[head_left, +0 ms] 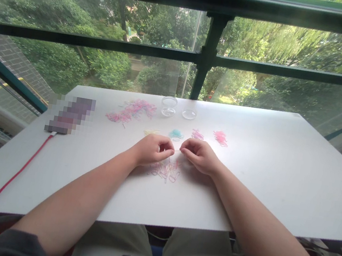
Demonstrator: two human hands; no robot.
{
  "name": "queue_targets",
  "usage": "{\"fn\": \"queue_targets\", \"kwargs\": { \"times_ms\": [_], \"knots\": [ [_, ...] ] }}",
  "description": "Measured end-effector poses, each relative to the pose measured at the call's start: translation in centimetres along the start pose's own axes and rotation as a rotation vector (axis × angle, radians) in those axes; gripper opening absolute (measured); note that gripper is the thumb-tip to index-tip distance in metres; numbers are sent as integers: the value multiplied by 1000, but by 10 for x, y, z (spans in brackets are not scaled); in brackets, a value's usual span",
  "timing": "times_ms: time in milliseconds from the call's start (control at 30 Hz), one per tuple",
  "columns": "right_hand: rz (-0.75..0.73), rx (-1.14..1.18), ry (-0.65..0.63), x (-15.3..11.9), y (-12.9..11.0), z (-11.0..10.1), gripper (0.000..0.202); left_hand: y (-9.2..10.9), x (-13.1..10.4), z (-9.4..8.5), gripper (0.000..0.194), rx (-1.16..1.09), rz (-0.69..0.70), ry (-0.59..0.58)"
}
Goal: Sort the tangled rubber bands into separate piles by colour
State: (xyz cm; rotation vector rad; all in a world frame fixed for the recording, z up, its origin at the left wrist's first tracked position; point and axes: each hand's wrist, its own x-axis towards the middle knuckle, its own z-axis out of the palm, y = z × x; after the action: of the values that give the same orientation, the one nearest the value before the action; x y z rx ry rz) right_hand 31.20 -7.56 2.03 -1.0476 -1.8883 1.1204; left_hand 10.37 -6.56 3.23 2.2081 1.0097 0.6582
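My left hand (pixel 151 148) and my right hand (pixel 201 155) face each other above the middle of the table. Each pinches thumb against forefinger, and a thin pale rubber band (pixel 177 150) spans the small gap between the fingertips. Directly beneath lies a loose heap of mixed pink and pale rubber bands (pixel 168 172), partly covered by my hands. Beyond my fingers sit small sorted piles: yellow bands (pixel 151 132), turquoise bands (pixel 176 133), purple bands (pixel 197 134) and coral-pink bands (pixel 221 137). My left hand hides part of the yellow pile.
A larger pile of pink and lilac bands (pixel 132 110) spreads at the back left. Near the far edge stand a clear round container (pixel 168 106) and a shallow clear dish (pixel 189 113). A blurred phone-like device (pixel 71 115) with a red cable (pixel 21 170) lies left on the white table (pixel 281 172).
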Motion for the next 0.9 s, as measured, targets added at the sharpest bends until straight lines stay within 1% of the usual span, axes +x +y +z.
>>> {"fn": "queue_targets", "kwargs": {
  "times_ms": [200,533,667,767,900],
  "knots": [
    [26,13,-14,0,1,0,12,0,0,0,18,-3,5,0],
    [1,-11,-57,0,-5,0,13,2,0,1,16,-9,20,8],
    [-23,-24,-55,0,-4,-1,19,3,0,0,16,-8,21,3],
    [-15,-10,-53,0,-2,-1,18,2,0,0,15,-4,21,2],
    [-13,-50,-37,1,-1,0,16,1,0,0,16,-4,25,13]
  ]
}}
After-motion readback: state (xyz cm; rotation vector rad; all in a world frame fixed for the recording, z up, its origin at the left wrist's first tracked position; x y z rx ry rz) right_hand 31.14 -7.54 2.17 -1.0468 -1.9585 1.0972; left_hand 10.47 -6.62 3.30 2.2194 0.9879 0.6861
